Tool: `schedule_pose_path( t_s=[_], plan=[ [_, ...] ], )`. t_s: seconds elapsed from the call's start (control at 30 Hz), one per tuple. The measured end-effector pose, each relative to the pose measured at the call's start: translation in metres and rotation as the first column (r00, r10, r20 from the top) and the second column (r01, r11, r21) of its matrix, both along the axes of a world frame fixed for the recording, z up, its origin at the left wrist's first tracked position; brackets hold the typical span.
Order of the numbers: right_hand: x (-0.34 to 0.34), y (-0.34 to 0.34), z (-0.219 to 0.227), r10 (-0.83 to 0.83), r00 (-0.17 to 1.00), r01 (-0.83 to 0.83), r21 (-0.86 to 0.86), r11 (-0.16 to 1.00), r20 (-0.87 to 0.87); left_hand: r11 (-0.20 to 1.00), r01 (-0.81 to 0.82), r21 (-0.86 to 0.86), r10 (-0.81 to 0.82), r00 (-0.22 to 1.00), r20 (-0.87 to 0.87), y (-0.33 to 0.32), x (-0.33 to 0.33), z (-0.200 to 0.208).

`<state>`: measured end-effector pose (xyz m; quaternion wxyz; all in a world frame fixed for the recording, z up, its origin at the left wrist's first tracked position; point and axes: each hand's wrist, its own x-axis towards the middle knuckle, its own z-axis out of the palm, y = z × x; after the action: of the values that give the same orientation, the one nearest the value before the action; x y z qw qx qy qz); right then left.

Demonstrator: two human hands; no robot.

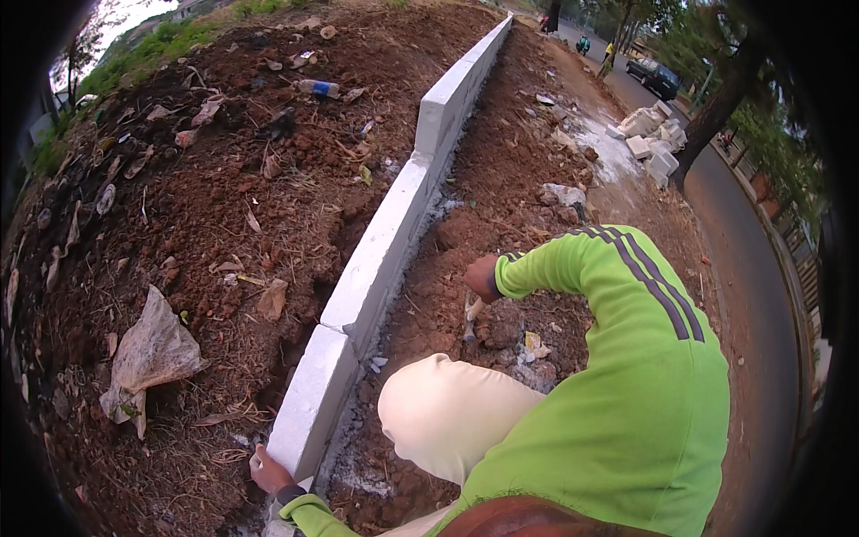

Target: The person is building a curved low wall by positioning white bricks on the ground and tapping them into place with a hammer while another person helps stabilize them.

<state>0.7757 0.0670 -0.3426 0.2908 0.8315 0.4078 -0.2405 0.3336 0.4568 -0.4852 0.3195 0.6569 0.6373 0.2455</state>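
1x wht block (313, 394): nearest unit of low wht wall (380, 251), L of your knee (434, 403).
Your L hand (270, 472): touching block's near end; can't tell if gripping or just resting.
Your R hand (482, 277): clenched rnd pale tool (472, 315), pointing down, R of wall, over red soil (429, 291); tool's tip unclear.
Also: 1x crumpled sack (154, 353), L of wall; loose-block pile (658, 143), far R, nr tree (721, 112).

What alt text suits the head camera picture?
A person in a green top crouches by a low white wall, left hand touching a near block, right hand holding what looks like a tool over reddish soil.
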Motion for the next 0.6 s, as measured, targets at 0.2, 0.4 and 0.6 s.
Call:
schedule_pose_path(
  t_s=[0.2, 0.4, 0.6],
  plan=[
    [0.003, -0.002, -0.003, -0.014, 1.0, 0.013, -0.046, 0.999, -0.012, 1.0, -0.011, 0.001, 0.011, 1.0, -0.005, -0.004, 0.003, 0.004],
    [0.004, -0.005, -0.006, 0.05, 0.999, -0.051, 0.049, 0.998, 0.023, 1.0, -0.016, 0.004, 0.016, 1.0, -0.015, -0.003, 0.001, 0.004],
    [0.005, -0.002, -0.008, 0.013, 1.0, -0.013, -0.013, 1.0, -0.001, 1.0, 0.007, 0.021, -0.006, 1.0, -0.029, 0.001, -0.001, -0.001]
  ],
)
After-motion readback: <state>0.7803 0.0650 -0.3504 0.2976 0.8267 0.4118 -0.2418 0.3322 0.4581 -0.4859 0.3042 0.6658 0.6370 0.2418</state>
